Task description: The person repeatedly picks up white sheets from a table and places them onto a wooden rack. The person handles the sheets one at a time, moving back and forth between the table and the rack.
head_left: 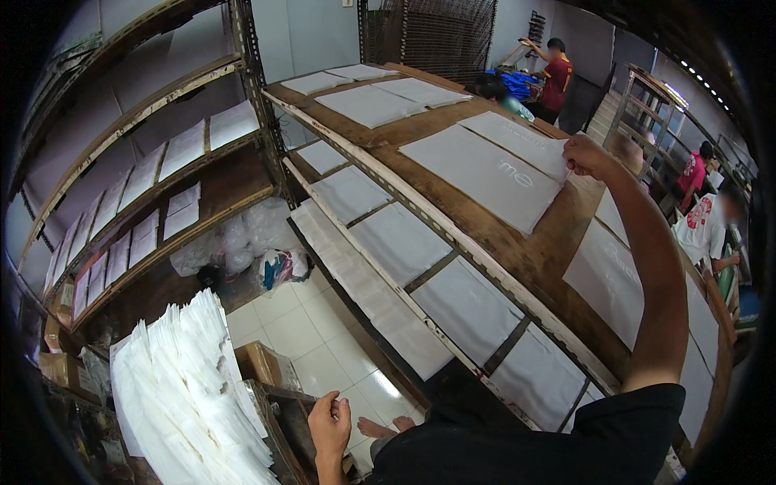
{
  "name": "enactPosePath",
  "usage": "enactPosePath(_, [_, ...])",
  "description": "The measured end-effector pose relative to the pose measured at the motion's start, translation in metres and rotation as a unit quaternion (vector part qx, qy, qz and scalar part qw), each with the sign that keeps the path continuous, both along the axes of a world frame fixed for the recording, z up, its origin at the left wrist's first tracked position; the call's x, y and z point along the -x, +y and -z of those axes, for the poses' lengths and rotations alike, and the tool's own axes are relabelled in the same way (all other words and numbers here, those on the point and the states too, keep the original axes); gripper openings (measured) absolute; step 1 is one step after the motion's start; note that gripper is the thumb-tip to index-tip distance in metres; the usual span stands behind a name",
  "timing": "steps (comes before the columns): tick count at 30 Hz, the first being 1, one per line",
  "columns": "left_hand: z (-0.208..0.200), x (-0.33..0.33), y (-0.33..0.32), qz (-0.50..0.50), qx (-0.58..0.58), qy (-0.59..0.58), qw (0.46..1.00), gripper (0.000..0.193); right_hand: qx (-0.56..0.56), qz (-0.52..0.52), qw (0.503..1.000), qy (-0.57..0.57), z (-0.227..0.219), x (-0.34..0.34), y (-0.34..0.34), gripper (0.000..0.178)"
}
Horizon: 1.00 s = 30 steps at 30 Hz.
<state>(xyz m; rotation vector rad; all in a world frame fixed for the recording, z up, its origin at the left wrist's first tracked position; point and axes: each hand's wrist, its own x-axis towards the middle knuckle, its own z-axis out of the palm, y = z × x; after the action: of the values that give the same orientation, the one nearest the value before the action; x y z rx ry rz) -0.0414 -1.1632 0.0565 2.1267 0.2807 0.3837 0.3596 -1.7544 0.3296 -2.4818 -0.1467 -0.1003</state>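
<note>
At the upper right, my right hand [588, 158] reaches across the wooden shelf board. Its fingers are pinched at the right edge of a white sheet [517, 137], which lies behind a larger white sheet [477, 174] with pale lettering. Whether the material is paper, cloth or plastic cannot be told. My left hand [330, 424] hangs low near my body, fingers loosely curled, and holds nothing. Left of it, apart from the hand, stands a tall stack of white sheets [182, 396] with ragged, fanned edges.
Metal shelving [388, 162] carries more white sheets on several levels. Another rack [137, 97] stands at the left. Plastic bags [242, 234] and a cardboard box [267, 364] are by the tiled floor [323, 335]. Other people, one in a red shirt [556, 81], are at the far right.
</note>
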Motion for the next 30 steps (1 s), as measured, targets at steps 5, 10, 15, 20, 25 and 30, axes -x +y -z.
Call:
enactPosePath(5, [0.005, 0.013, -0.001, -0.021, -0.002, 0.001, 1.0, 0.023, -0.068, 0.13, 0.988, 0.044, -0.016, 0.033, 0.062, 0.015])
enactPosePath(10, [0.011, 0.019, -0.004, -0.019, -0.013, -0.022, 0.999, 0.023, 0.01, 0.138, 0.987, 0.087, -0.027, 0.04, 0.064, 0.012])
enactPosePath(15, [0.012, 0.026, -0.008, -0.026, 0.0, -0.007, 1.0, 0.023, 0.085, 0.133, 0.985, 0.071, -0.026, 0.04, 0.065, 0.018])
enactPosePath(20, [0.01, 0.034, -0.009, -0.037, -0.005, -0.008, 0.999, 0.023, 0.134, 0.13, 0.978, 0.088, -0.024, 0.038, 0.068, 0.018])
enactPosePath(25, [0.013, 0.039, -0.011, -0.039, 0.003, 0.002, 0.999, 0.023, 0.345, 0.015, 0.938, 0.043, -0.022, 0.018, 0.039, 0.017])
enactPosePath(30, [0.008, 0.045, -0.015, -0.049, 0.006, 0.0, 0.999, 0.022, 0.373, 0.109, 0.921, -0.015, -0.051, 0.037, 0.085, 0.019])
